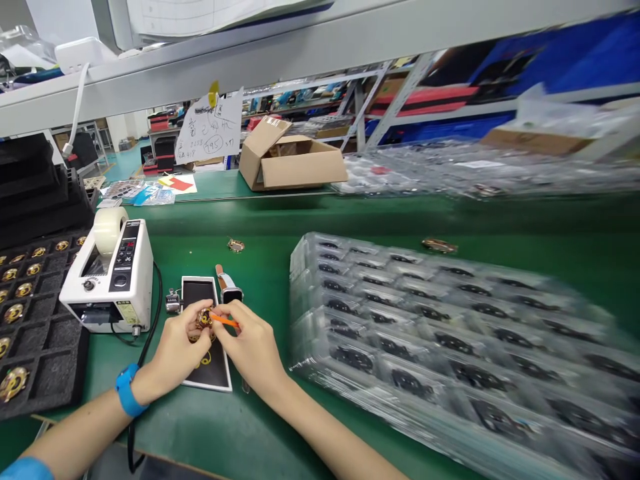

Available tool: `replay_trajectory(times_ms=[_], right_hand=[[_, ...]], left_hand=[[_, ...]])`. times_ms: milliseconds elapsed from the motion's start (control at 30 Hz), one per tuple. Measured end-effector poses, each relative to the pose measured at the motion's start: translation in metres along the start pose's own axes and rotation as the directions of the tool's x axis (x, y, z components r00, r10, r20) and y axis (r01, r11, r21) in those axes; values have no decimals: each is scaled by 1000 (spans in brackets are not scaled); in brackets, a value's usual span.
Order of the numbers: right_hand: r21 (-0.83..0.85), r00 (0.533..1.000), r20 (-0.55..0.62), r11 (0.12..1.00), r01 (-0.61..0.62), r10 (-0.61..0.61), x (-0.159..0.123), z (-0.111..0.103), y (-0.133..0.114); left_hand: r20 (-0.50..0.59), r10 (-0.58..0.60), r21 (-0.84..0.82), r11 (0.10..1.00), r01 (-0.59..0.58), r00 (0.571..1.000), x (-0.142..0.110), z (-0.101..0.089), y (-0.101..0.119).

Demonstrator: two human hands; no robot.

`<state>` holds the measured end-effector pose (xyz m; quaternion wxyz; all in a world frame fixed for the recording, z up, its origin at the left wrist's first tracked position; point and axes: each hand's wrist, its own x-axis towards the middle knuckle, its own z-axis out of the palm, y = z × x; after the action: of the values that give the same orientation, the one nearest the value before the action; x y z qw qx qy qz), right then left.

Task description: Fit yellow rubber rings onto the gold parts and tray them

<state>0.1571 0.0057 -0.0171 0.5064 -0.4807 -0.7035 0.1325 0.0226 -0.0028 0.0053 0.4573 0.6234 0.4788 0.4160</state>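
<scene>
The hands are being held close together over the surface. By the left hand, a small round gold-coloured part is being gripped between thumb and fingertips, with only a narrow gap left between them. By the right hand, a slim orange tool is being pinched, its end being brought up against the part; whether it is touching cannot be told. Directly beneath both hands, a white-rimmed box with a dark inside is lying, and gold-coloured rings are being held in it. Just beyond the right hand a watch is resting; a tally counter is sitting just beyond the left. Farther to the left hand's side, a tape dispenser is standing beside a black foam tray. To the right of the right hand, clear plastic trays are being kept stacked, dark pieces showing in their compartments.
</scene>
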Motion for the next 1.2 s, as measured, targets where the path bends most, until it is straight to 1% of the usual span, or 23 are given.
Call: replay_trajectory(times_ms=[67,133,233,300,367,467,533,600,633,700,767,833,900,1000,1067,1133,1200], right_hand=[[78,997,48,994,-71,67,3,-2,-2],[180,983,126,972,-153,131,6,-5,-6],[331,940,273,897,-293,206,9,-12,-14],[389,911,338,847,-363,236,11,-17,-18],[403,892,368,820,-406,261,12,-21,-18],[344,864,416,830,-438,284,13,-25,-14],[282,837,465,848,-449,289,13,-25,-10],[244,818,490,854,-459,300,12,-24,-7],[238,818,486,853,-463,308,11,-24,-7],[250,841,433,853,-458,324,11,-25,-7],[281,894,327,872,-402,307,11,-27,-8],[324,947,196,895,-307,254,11,-31,-9],[371,977,66,904,-212,202,12,-34,-10],[386,982,-83,914,-123,167,10,-36,-9],[380,977,-135,919,-103,166,7,-36,-8],[376,981,-145,925,-62,125,4,-37,-8],[331,993,-115,942,57,-20,1,-36,-9]], left_hand=[[0,0,12,1000,0,1000,1,0,-1],[-4,-24,-8,1000,24,1000,3,-1,-3],[-27,-80,-68,995,78,996,8,-3,-6],[-53,-105,-144,985,96,993,12,-4,-7],[-79,-126,-246,964,103,989,15,-7,-6],[-87,-192,-388,911,144,978,18,-12,-2],[-71,-238,-442,878,184,969,19,-16,1],[-58,-253,-460,865,199,966,19,-17,4],[-53,-252,-461,864,200,966,19,-18,5],[-34,-247,-459,865,204,969,18,-17,6],[-3,-247,-460,861,218,969,16,-15,7],[29,-252,-465,853,236,967,15,-14,8],[55,-254,-468,848,250,966,14,-14,9],[71,-259,-472,842,261,963,13,-15,9],[70,-271,-478,836,271,960,13,-15,10],[67,-286,-491,824,281,956,12,-14,10],[61,-297,-509,812,285,953,12,-13,10]])
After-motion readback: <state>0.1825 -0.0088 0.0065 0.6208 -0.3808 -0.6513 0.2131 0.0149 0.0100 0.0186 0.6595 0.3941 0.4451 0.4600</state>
